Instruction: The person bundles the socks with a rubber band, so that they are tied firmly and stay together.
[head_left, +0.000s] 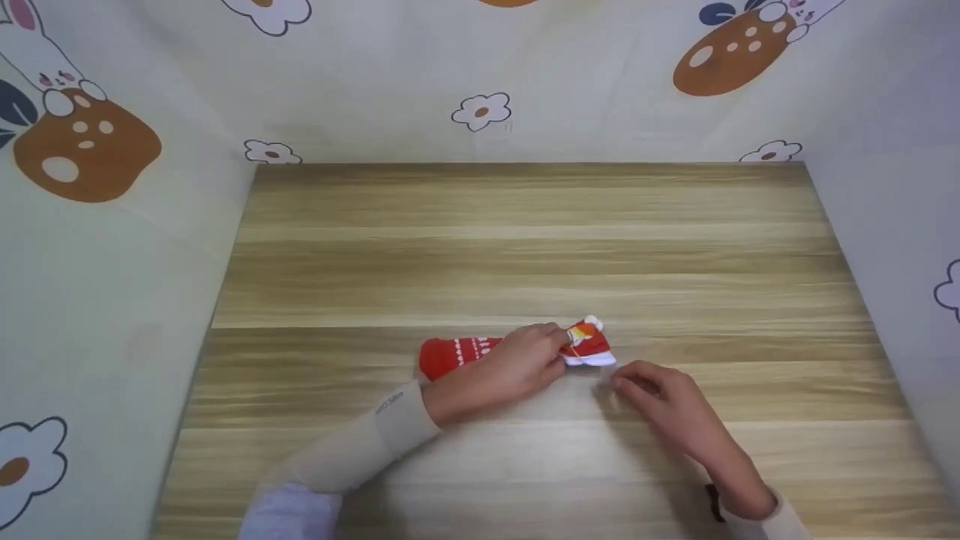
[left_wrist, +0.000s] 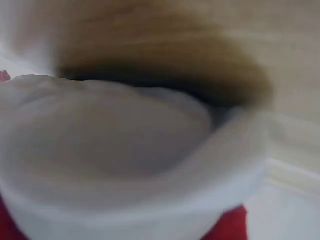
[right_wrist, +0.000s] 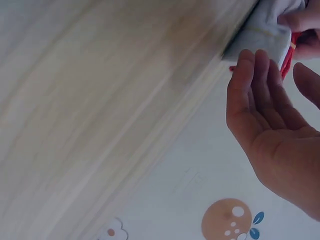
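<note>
A red cloth piece with white knit-like patterns, looking like a Christmas sock, lies on the wooden table. My left hand grips it from above and covers its middle. Past those fingers sticks out a red end with white trim, a white tuft and a yellowish print. Just right of that end is my right hand, holding nothing; in the right wrist view its fingers are gently bent near the pale cloth edge, thumb apart. Blurred pale cloth with red below fills much of the left wrist view.
The wood-grain table is bordered at the back and both sides by pale walls. The back wall carries printed flowers and brown fruit shapes; a rabbit print is on the left wall.
</note>
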